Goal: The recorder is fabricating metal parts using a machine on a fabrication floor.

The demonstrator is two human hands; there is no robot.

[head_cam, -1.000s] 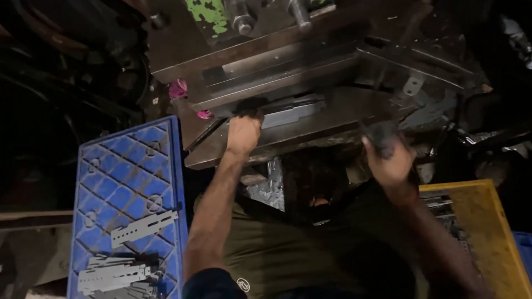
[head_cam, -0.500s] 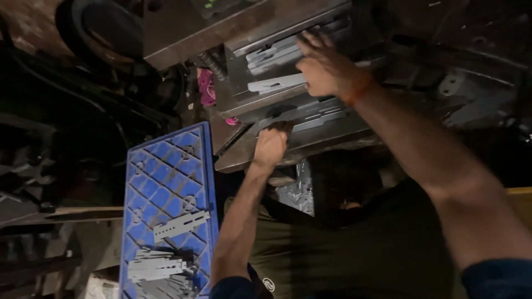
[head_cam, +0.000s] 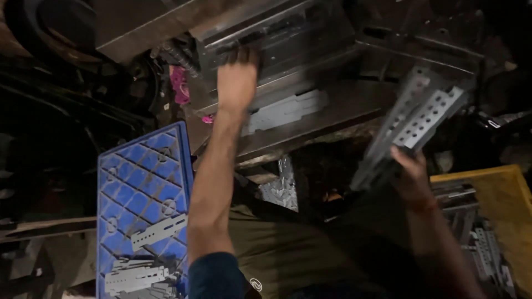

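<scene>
Left hand (head_cam: 237,77) reaches into the press (head_cam: 288,33), fingers curled on a flat blank (head_cam: 285,111) just below it. Right hand (head_cam: 410,177) pinches a formed bracket (head_cam: 413,119), lifted clear. Likely unloading; next, drop it into the yellow bin (head_cam: 499,199) beside that grip.

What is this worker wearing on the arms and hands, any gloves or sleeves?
No gloves: both the left hand and right hand are bare, and so are the forearms. A dark blue short sleeve covers the left upper arm. A thin reddish band seems to circle the right wrist.
</scene>
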